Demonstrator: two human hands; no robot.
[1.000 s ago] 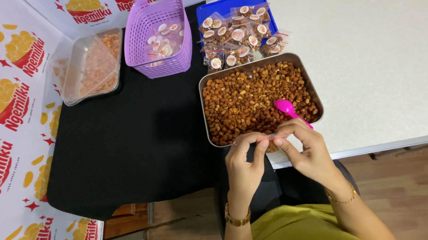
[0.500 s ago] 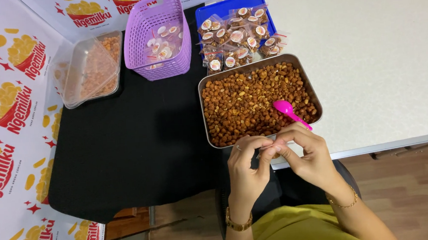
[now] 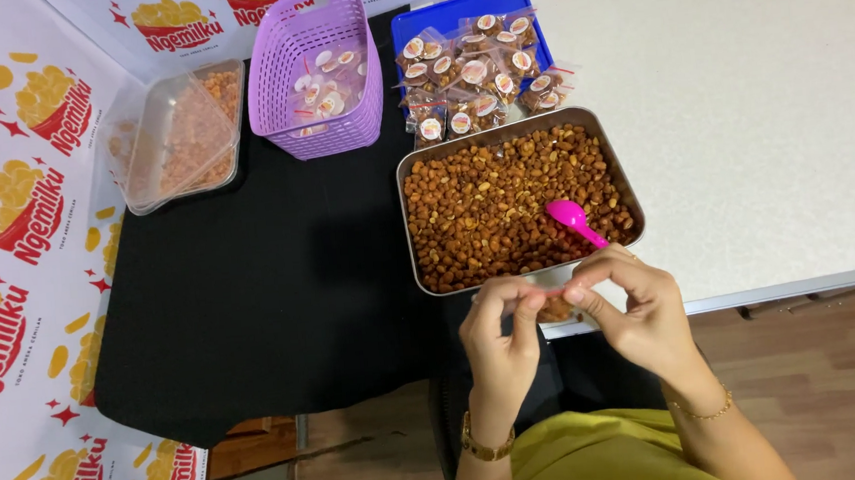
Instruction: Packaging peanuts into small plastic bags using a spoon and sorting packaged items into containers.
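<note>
Left hand [image 3: 499, 330] and right hand [image 3: 632, 301] meet just below the tray [image 3: 417, 233], fingertips of both pinched shut on the top edge of a small clear bag [image 3: 552, 301] of nuts, one hand per side. That pinch holds the mouth taut and level (bag hangs between the hands, mostly hidden by fingers). Hands sit right at the tray's near rim, so the reach to the nuts [image 3: 505, 204] is short. Pink scoop [image 3: 575, 220] rests in the nuts by the right hand, handle toward it.

Beyond the tray: blue tray [image 3: 413, 25] piled with filled packets [image 3: 476, 76], touching the metal tray's far edge. Purple basket [image 3: 314, 128] with round stickers just left of it. Clear lidded box [image 3: 175, 137] farther left.

Surface: black cloth [image 3: 271, 301] on the left half, bare white table [image 3: 761, 126] on the right. Printed sheet [image 3: 17, 249] runs along the left. Wood floor [image 3: 828, 372] below.
</note>
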